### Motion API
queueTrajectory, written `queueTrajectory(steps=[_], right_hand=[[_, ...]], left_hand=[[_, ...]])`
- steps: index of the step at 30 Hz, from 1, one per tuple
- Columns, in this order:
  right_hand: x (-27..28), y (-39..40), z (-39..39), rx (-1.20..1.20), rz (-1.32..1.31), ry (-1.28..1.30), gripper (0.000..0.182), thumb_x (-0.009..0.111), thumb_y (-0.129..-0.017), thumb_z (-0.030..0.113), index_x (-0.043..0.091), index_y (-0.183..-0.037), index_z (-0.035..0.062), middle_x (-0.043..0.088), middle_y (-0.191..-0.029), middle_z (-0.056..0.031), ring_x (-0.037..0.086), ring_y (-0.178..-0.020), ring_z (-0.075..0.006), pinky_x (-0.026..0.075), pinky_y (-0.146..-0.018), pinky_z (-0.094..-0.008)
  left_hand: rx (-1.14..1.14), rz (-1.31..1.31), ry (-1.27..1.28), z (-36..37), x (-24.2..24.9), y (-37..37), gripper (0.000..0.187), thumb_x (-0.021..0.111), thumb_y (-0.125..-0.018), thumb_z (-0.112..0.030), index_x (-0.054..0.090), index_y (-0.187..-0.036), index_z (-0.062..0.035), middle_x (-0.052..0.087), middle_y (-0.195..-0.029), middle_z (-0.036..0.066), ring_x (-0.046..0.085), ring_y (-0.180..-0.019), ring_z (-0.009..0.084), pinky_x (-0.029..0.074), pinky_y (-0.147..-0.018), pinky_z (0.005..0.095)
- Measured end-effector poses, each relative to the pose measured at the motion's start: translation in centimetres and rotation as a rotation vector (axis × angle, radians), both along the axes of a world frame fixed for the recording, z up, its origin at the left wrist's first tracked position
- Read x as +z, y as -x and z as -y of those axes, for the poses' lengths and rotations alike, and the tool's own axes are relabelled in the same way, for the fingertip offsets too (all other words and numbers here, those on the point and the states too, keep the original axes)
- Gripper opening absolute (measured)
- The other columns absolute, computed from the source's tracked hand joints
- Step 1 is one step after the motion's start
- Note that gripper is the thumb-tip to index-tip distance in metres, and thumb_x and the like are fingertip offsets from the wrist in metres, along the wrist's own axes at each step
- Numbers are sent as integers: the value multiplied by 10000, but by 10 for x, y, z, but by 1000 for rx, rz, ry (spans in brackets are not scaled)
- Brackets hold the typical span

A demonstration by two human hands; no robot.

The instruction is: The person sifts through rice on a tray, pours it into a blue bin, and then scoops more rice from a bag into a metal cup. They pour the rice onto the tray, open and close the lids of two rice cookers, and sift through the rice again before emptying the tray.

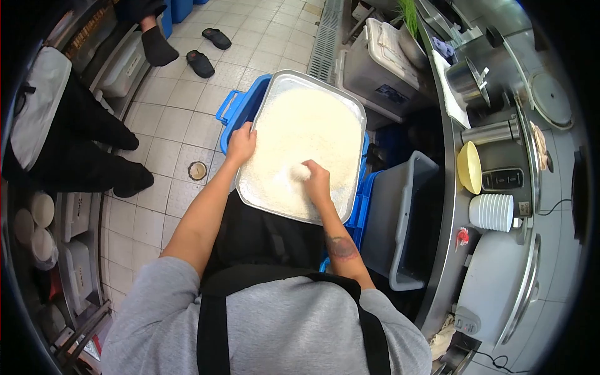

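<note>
A square metal tray rests on a blue crate in front of me. Pale, fine crumbs cover most of its bottom. My left hand grips the tray's left rim, fingers curled over the edge. Over the lower middle of the tray, my right hand has its fingers closed round a small crumb-coated piece. The metal shows through a thinner patch of crumbs beside that hand.
Another person's dark-clothed legs are at the left. A grey bin stands to the right, below a steel counter with a yellow bowl and stacked white bowls. Black slippers lie on the tiled floor.
</note>
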State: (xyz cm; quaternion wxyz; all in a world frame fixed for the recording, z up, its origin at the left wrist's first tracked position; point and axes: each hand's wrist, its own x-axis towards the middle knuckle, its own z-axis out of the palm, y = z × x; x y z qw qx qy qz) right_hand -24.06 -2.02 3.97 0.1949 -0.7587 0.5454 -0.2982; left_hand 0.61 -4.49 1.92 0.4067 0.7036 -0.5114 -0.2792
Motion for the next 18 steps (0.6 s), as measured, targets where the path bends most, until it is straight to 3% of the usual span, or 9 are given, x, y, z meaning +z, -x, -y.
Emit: queueTrajectory(steps=[1, 3, 5, 6, 8, 13, 15, 16, 18], right_hand=[[10, -2, -6, -5, 28, -137, 142, 659, -719, 9, 624, -854, -12, 602, -674, -151, 602, -635, -259, 465, -642, -332], [32, -2, -3, -72, 56, -235, 84, 658, -761, 51, 612, -803, -7, 589, -641, -114, 566, -598, -203, 443, -612, -304], [39, 1, 9, -150, 298, -321, 287, 602, -887, 216, 568, -667, 35, 536, -617, -10, 461, -598, -78, 391, -595, -231], [42, 5, 14, -156, 296, -321, 287, 602, -887, 216, 568, -667, 35, 536, -617, -10, 461, -598, -78, 391, -595, -231], [55, 13, 22, -25, 617, -357, 336, 550, -917, 276, 555, -656, 64, 535, -644, 13, 471, -625, -75, 372, -630, -205], [77, 0, 17, 24, 983, -438, 350, 491, -935, 307, 633, -789, 22, 624, -782, -47, 539, -745, -106, 415, -735, -254], [72, -5, 9, -5, 542, -260, 327, 497, -928, 290, 653, -903, 3, 648, -842, -92, 602, -848, -189, 436, -820, -297], [59, -6, 5, 32, 304, -164, 312, 534, -900, 290, 648, -987, 13, 655, -943, -130, 597, -987, -268, 412, -913, -338], [47, -15, -12, 175, -107, -4, 396, 610, -836, 327, 584, -1145, 82, 527, -1230, -154, 456, -1183, -343, 340, -983, -464]], left_hand=[[4, 23, 24, 0, -2, -1, 247, 523, -863, -173, 566, -1013, 18, 619, -903, 270, 589, -884, 431, 452, -784, 489], [5, 37, 33, 0, -4, -2, 251, 523, -863, -175, 565, -1016, 21, 619, -904, 271, 589, -882, 432, 454, -783, 488], [-7, 50, 44, 0, -4, -1, 256, 524, -863, -177, 564, -1018, 23, 618, -905, 271, 589, -880, 433, 456, -782, 486], [-2, 41, 43, 0, -4, -1, 257, 525, -863, -178, 564, -1020, 21, 618, -907, 270, 589, -881, 432, 456, -782, 486], [-2, 29, 43, -1, -2, 0, 257, 526, -862, -179, 564, -1022, 18, 619, -909, 269, 589, -882, 431, 455, -781, 486], [-15, 17, 16, 1, -6, -2, 252, 520, -863, -187, 569, -1012, 10, 620, -913, 263, 588, -888, 429, 451, -789, 488], [-4, 24, 21, 0, -3, -2, 252, 517, -864, -189, 569, -1011, 8, 619, -911, 264, 586, -891, 428, 449, -793, 488], [4, 30, 27, -1, -2, -1, 252, 515, -865, -192, 569, -1010, 7, 619, -908, 264, 585, -895, 428, 447, -796, 488], [-4, 19, 7, 0, -2, -1, 252, 514, -865, -191, 570, -1012, 5, 619, -907, 265, 585, -895, 429, 447, -795, 488]])
